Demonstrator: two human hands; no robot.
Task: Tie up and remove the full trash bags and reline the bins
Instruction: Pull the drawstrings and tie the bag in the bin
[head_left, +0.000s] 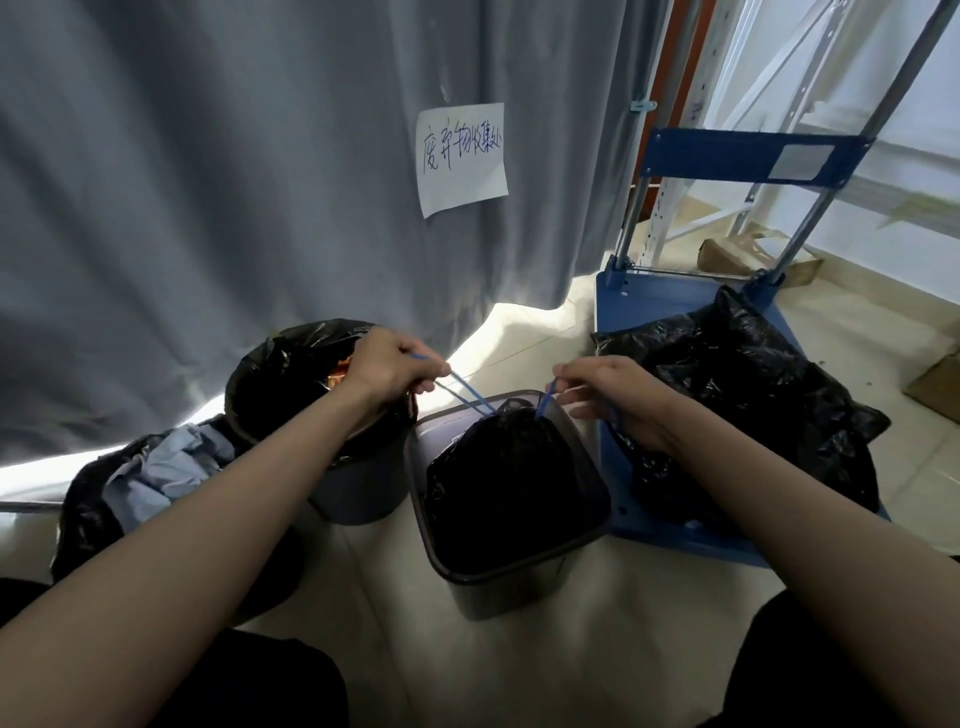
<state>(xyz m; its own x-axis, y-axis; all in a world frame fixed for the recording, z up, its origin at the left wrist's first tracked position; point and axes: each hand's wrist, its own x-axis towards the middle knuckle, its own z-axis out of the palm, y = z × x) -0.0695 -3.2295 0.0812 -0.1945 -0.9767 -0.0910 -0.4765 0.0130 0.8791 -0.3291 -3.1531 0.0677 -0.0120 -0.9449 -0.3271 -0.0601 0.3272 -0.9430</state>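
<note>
Both hands, left (387, 364) and right (610, 395), pinch the black bag's (511, 483) blue drawstring (467, 397), pulled apart.

We noted a black bag (511, 483) with blue drawstrings (467, 397) in a dark grey bin (498, 587). The curtain (234, 182) was plain grey; the paper sign (461, 158) white with dark handwriting. The cart (670, 306) was blue, carrying black bags (753, 395).

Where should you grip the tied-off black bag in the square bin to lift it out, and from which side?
Grip the blue drawstrings at the cinched neck of the black bag, coming from above. The square bin walls it in on every side, and the neck points up.
</note>
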